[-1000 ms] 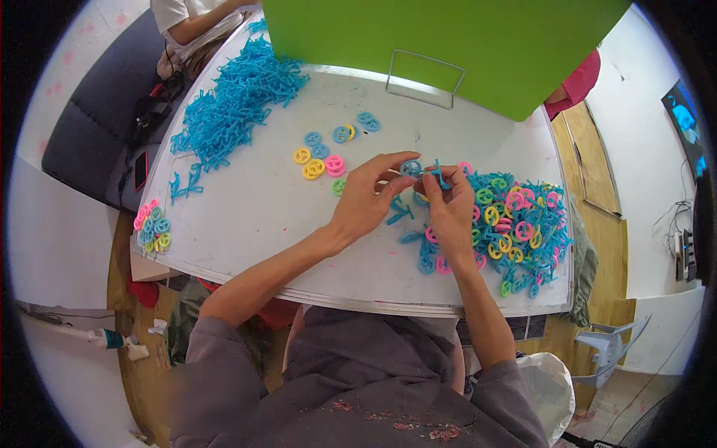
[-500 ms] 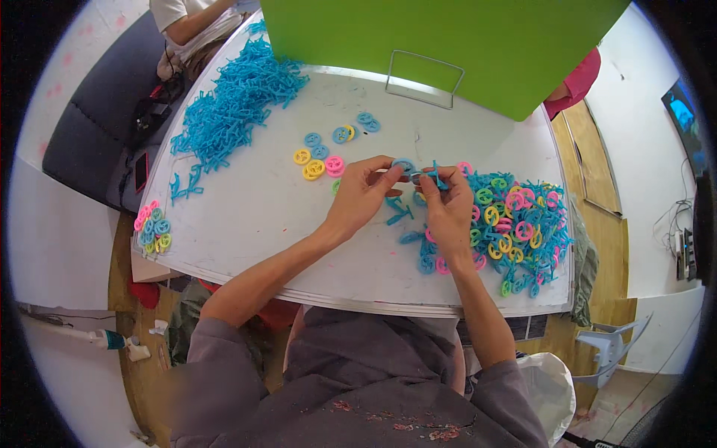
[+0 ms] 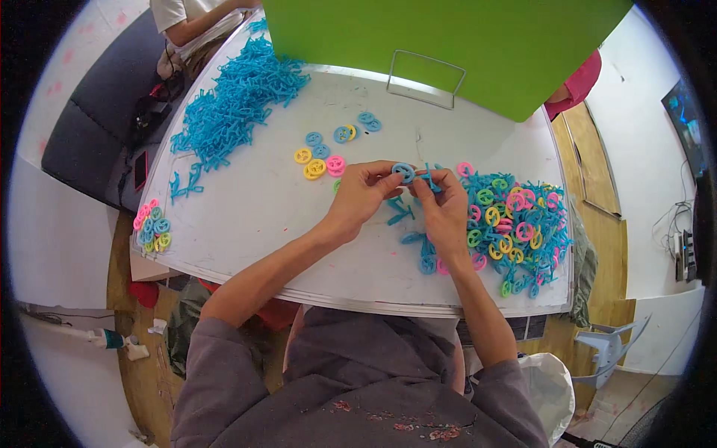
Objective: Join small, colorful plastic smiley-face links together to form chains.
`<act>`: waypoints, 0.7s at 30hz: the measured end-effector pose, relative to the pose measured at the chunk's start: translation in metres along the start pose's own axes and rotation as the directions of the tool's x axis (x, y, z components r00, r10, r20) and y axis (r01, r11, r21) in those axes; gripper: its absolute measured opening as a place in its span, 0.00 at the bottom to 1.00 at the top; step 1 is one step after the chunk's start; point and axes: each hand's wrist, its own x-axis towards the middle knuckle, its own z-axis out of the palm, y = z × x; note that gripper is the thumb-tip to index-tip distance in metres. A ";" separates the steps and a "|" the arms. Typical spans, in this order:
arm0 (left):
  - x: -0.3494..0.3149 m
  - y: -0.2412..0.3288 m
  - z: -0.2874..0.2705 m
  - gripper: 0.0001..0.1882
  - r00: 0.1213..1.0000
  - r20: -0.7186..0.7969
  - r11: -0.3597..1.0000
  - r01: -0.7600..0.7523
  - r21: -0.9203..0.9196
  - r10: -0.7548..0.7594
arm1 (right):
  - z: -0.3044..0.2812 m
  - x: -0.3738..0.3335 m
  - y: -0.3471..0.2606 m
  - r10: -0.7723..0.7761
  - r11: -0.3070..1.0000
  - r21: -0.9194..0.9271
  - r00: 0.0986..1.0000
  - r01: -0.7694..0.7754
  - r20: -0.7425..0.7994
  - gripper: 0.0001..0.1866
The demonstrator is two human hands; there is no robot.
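My left hand (image 3: 357, 196) pinches a small blue plastic wheel (image 3: 403, 172) with spokes between thumb and fingertips. Close beside it, my right hand (image 3: 447, 215) is closed on a blue branched plastic piece (image 3: 429, 178). The two parts are nearly together; my fingers hide whether they touch. Under my hands lie a few loose blue branched pieces (image 3: 399, 213). Just left of my left hand are several loose wheels: a pink wheel (image 3: 335, 166), a yellow wheel (image 3: 314, 170) and a blue wheel (image 3: 320, 151), partly stacked.
A mixed heap (image 3: 515, 224) of coloured wheels and blue pieces covers the table's right side. A pile of blue branched pieces (image 3: 231, 104) lies far left, and a small wheel cluster (image 3: 153, 225) near the left edge. A green panel (image 3: 448, 52) stands at the back; another person sits beyond.
The blue wheel has turned to face upward more fully at my left fingertips. My right hand has shifted slightly left, and its blue piece has tilted.
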 end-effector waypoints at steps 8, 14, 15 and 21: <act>0.004 -0.003 0.001 0.08 0.998 -0.062 0.998 -0.026 0.049 0.029 | -0.002 -0.001 -0.005 0.091 0.995 -0.031 0.995 -0.090 0.034 0.08; 0.000 -0.007 0.009 0.09 0.945 -0.170 0.890 -0.189 0.414 0.280 | -0.001 -0.004 -0.001 0.273 0.930 0.235 0.959 -0.284 0.077 0.11; -0.001 -0.009 0.009 0.09 0.945 -0.170 0.890 -0.188 0.415 0.279 | -0.002 -0.004 0.000 0.344 0.866 0.351 0.934 -0.356 0.100 0.13; -0.004 0.002 0.007 0.14 0.910 -0.070 0.787 -0.313 0.531 0.409 | 0.010 -0.006 -0.032 0.224 0.950 0.218 0.974 -0.224 0.028 0.12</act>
